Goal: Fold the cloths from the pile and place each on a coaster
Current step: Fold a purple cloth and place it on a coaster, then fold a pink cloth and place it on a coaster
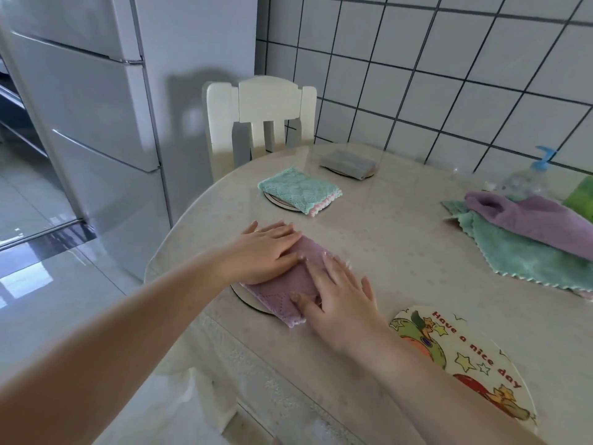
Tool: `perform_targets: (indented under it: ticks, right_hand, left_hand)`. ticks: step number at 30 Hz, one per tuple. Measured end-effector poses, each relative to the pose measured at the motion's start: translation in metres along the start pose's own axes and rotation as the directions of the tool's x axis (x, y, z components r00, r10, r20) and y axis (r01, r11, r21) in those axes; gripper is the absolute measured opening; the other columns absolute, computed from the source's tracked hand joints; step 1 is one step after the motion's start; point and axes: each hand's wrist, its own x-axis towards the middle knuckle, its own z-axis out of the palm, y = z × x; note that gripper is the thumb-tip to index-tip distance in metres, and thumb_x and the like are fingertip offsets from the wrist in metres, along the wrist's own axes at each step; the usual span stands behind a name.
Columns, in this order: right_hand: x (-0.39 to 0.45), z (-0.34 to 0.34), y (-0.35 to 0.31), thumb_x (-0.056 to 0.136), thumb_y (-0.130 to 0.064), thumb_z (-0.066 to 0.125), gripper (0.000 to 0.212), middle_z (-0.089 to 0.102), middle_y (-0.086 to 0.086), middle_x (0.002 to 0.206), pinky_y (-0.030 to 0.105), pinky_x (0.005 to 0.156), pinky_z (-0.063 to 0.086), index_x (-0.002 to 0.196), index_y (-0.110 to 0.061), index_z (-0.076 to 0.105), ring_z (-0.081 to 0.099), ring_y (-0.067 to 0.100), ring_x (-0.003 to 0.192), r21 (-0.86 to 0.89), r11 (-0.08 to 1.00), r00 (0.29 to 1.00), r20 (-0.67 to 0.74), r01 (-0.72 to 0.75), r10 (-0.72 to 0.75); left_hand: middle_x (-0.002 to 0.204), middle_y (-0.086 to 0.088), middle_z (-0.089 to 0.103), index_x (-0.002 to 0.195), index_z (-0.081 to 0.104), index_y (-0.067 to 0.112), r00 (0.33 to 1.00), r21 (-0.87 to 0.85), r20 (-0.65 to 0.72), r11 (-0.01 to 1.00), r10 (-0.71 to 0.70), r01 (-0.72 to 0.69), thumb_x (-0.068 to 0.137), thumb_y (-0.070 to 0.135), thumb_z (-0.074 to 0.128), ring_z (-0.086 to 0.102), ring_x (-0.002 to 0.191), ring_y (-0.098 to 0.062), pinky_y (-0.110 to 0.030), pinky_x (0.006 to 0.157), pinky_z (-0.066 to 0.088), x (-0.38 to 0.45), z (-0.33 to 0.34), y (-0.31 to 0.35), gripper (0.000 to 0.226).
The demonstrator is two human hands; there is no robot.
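A folded purple cloth (284,285) lies on a round coaster (244,298) near the table's left edge. My left hand (266,252) presses flat on its far end, and my right hand (340,290) presses flat on its near end with straight fingers. Farther back, a folded teal cloth (298,189) sits on a second coaster (279,203), and a folded grey cloth (348,163) on a third (369,175). A bare printed coaster (465,361) lies at the front right. The pile (526,245) of unfolded purple and teal cloths is at the right.
The beige table (401,239) has a rounded left edge with a white chair (261,117) behind it. A tiled wall (449,75) runs along the back. A clear bottle with a blue cap (529,178) stands behind the pile. A fridge (96,123) stands left.
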Motion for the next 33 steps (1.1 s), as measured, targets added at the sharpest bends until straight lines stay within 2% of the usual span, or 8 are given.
perform_targets:
  ticks: [7, 11, 14, 17, 20, 25, 29, 33]
  right_hand:
    - [-0.003, 0.004, 0.01, 0.09, -0.063, 0.018, 0.068, -0.011, -0.006, 0.158, 0.051, 0.116, -0.002, 0.148, -0.033, 0.001, -0.01, 0.012, 0.145, -0.086, 0.996, 0.999, 0.038, -0.014, 0.017]
    - [-0.005, -0.002, 0.016, 0.089, -0.056, 0.034, 0.055, 0.028, -0.005, 0.152, 0.046, 0.114, 0.018, 0.138, -0.032, 0.039, 0.024, 0.012, 0.14, 0.094, 0.994, 0.988, -0.147, 0.057, -0.042]
    - [-0.014, -0.017, 0.037, 0.087, -0.039, 0.049, 0.031, 0.059, -0.015, 0.112, 0.02, 0.094, 0.042, 0.111, -0.029, 0.063, 0.053, -0.004, 0.105, 0.314, 0.937, 0.934, -0.356, 0.153, -0.033]
    - [-0.026, -0.032, 0.061, 0.089, -0.025, 0.056, 0.014, 0.06, -0.021, 0.095, 0.002, 0.077, 0.039, 0.098, -0.029, 0.067, 0.054, -0.011, 0.094, 0.365, 0.911, 0.893, -0.45, 0.19, -0.006]
    - [-0.039, -0.045, 0.089, 0.089, -0.024, 0.057, 0.013, 0.061, -0.021, 0.092, 0.003, 0.076, 0.039, 0.093, -0.031, 0.067, 0.054, -0.01, 0.094, 0.36, 0.917, 0.886, -0.464, 0.174, 0.014]
    - [-0.065, -0.064, 0.156, 0.09, -0.025, 0.055, 0.014, 0.06, -0.023, 0.094, 0.005, 0.074, 0.042, 0.095, -0.03, 0.067, 0.052, -0.014, 0.092, 0.345, 0.938, 0.869, -0.471, 0.023, 0.151]
    - [-0.083, -0.08, 0.195, 0.09, -0.026, 0.053, 0.016, 0.059, -0.022, 0.097, 0.014, 0.077, 0.046, 0.096, -0.029, 0.068, 0.055, -0.006, 0.091, 0.294, 0.952, 0.86, -0.46, -0.087, 0.221]
    - [-0.08, -0.086, 0.251, 0.092, -0.03, 0.05, 0.027, 0.05, -0.021, 0.124, 0.02, 0.092, 0.039, 0.115, -0.026, 0.064, 0.046, 0.003, 0.117, 0.125, 0.964, 0.905, -0.334, -0.234, 0.263]
  left_hand:
    - [0.158, 0.006, -0.002, 0.149, 0.001, 0.028, 0.999, 0.027, 0.036, 0.999, -0.021, 0.02, 0.094, 0.057, 0.02, -0.006, 0.144, -0.008, -0.04, 0.118, -0.002, 0.0, 0.001, 0.001, 0.065]
    - [0.155, 0.003, 0.023, 0.145, 0.026, 0.026, 0.995, -0.008, -0.102, 1.0, 0.01, -0.01, 0.093, 0.054, 0.033, 0.017, 0.143, -0.014, -0.042, 0.116, 0.014, 0.001, -0.002, 0.003, 0.06]
    - [0.127, 0.004, 0.059, 0.125, 0.056, 0.025, 0.96, -0.225, -0.275, 0.967, 0.055, -0.12, 0.086, 0.041, 0.048, 0.052, 0.119, -0.015, -0.034, 0.102, 0.037, 0.005, -0.007, 0.02, 0.043]
    - [0.114, 0.008, 0.066, 0.117, 0.063, 0.023, 0.954, -0.401, -0.293, 0.897, 0.065, -0.185, 0.091, 0.029, 0.054, 0.06, 0.103, -0.003, -0.022, 0.093, 0.045, 0.013, -0.012, 0.056, 0.028]
    - [0.114, 0.007, 0.065, 0.116, 0.063, 0.019, 0.954, -0.462, -0.261, 0.849, 0.145, -0.255, 0.094, 0.028, 0.051, 0.059, 0.101, -0.002, -0.012, 0.085, 0.043, 0.035, -0.011, 0.097, 0.027]
    - [0.105, 0.007, 0.068, 0.11, 0.066, 0.019, 0.946, -0.559, -0.242, 0.766, 0.218, -0.319, 0.093, 0.025, 0.052, 0.061, 0.095, -0.006, -0.031, 0.089, 0.049, 0.081, -0.005, 0.153, 0.023]
    - [0.105, 0.009, 0.067, 0.108, 0.067, 0.021, 0.939, -0.543, -0.236, 0.767, 0.25, -0.341, 0.094, 0.025, 0.05, 0.059, 0.094, -0.004, -0.02, 0.086, 0.047, 0.113, 0.0, 0.185, 0.022]
    - [0.117, -0.001, 0.065, 0.112, 0.066, 0.013, 0.906, -0.425, -0.228, 0.801, 0.356, -0.422, 0.093, 0.018, 0.051, 0.057, 0.106, -0.009, -0.011, 0.086, 0.039, 0.147, 0.009, 0.229, 0.025]
